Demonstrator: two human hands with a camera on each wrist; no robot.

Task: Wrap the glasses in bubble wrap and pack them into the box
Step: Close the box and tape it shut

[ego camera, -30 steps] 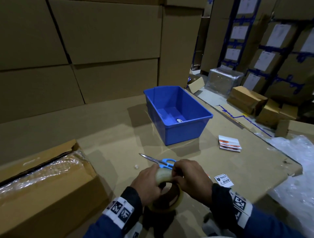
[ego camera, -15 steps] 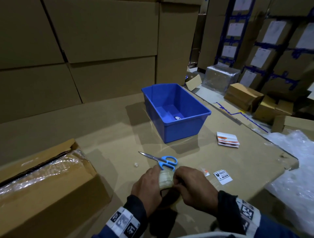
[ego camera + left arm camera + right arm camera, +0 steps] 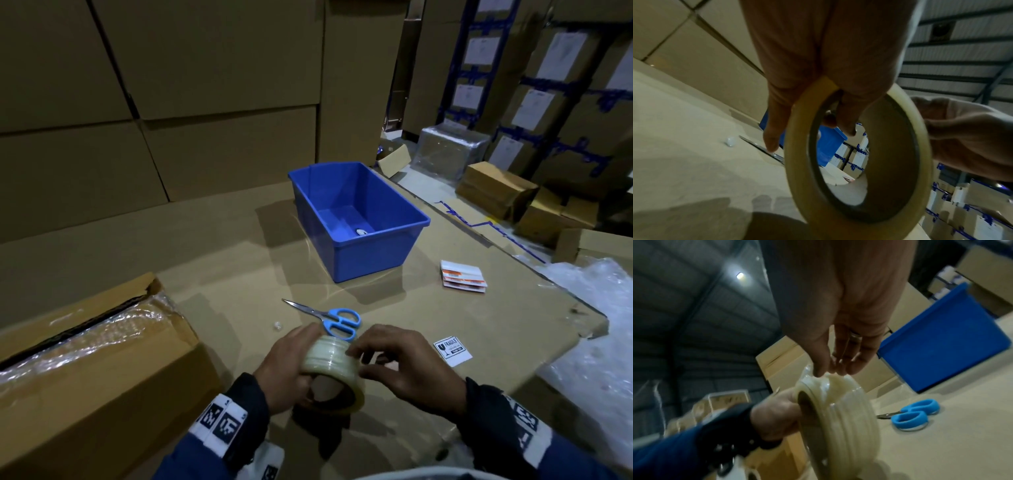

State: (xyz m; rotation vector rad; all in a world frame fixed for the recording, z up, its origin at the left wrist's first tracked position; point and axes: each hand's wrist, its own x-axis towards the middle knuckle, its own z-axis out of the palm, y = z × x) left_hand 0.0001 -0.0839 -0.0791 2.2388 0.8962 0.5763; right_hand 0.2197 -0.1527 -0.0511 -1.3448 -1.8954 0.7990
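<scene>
The cardboard box point(image 3: 85, 370) lies at the left of the tape roll, its top flaps nearly together with bubble wrap point(image 3: 102, 329) showing in the slit and over its near corner. The blue bin point(image 3: 359, 219) stands beyond the roll, well apart, with one small pale thing on its floor (too small to name). More bubble wrap point(image 3: 596, 325) spills at the far right of the roll. The scissors point(image 3: 325, 317) lie just beyond the roll, blades pointing away to the left; a fragile sticker point(image 3: 452, 350) lies just right of it.

The tape roll point(image 3: 330, 366) is held up off the cardboard-covered table point(image 3: 222, 274) between both hands. The left hand point(image 3: 287, 370) grips it with fingers hooked through the core. The right hand point(image 3: 404, 370) has its fingertips point(image 3: 830, 368) gathered on the roll's outer band, picking at a loose, crumpled tape end. The box is nearer the left hand, its long axis running away and to the left; sealing it, I judge, comes next.

No glasses show anywhere; whether they sit wrapped inside the box cannot be told. The right wrist view is blurred, so whether the tape end is truly pinched is unclear.
</scene>
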